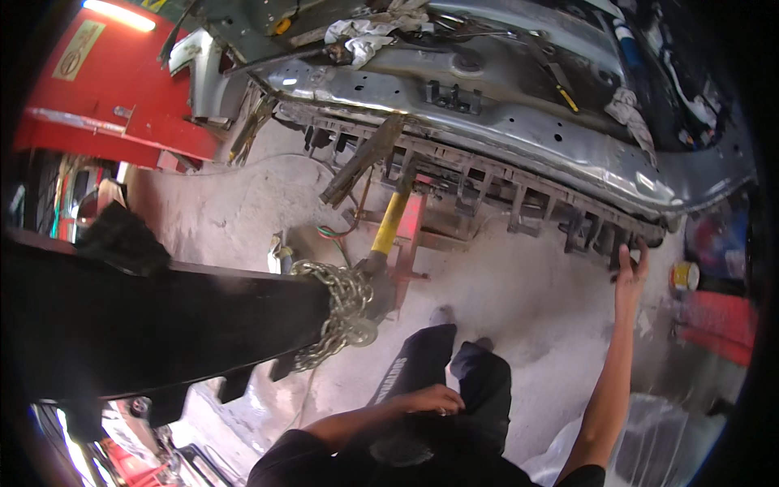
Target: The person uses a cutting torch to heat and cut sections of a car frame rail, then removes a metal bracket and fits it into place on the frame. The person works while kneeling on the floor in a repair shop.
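Along the edge of a grey metal car body panel (479,120) runs a long dark slotted bumper bracket (519,180), with tabs hanging from its lower side. My right arm is stretched forward, and my right hand (631,264) grips the right end of this bracket, its fingers on either side of the edge. My left hand (436,399) rests low in front of my body, above my dark trousers (483,373). Its fingers are curled in, and whatever may be inside them is hidden.
At left a thick black beam (170,325) juts in, a metal chain (337,312) wrapped around its end. A yellow bar (391,221) and a wooden block (363,160) lean against the panel. Tools and rags (365,36) lie on the bodywork. A small can (684,276) stands at right.
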Demonstrator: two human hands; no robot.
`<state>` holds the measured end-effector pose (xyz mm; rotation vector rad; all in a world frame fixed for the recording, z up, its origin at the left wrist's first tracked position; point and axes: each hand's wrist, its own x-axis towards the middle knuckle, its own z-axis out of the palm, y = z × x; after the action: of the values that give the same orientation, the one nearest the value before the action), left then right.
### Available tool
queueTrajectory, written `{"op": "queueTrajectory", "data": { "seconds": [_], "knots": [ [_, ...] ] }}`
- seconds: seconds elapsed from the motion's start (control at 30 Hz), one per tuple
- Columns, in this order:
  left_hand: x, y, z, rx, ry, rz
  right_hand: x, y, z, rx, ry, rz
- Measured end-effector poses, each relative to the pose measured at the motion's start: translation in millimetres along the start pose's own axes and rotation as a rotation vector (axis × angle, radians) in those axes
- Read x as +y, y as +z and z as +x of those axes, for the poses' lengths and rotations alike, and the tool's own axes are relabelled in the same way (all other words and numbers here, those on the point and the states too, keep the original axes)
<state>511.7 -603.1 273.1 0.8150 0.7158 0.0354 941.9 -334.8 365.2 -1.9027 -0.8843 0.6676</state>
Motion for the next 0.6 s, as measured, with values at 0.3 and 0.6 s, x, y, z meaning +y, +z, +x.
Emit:
{"op": "queueTrajectory", "data": {
  "seconds": [0.3, 0.6],
  "knots": [
    [-27.3, -130.7, 94.1, 0.579, 0.249, 0.420, 17.2, 43.2, -7.2, 0.227, -0.301, -0.187],
    [30.5, -203.3, 201.0, 0.872, 0.808, 0.372, 59.2, 48.8, 25.2, 0.417, -0.843, -0.210]
  ]
}}
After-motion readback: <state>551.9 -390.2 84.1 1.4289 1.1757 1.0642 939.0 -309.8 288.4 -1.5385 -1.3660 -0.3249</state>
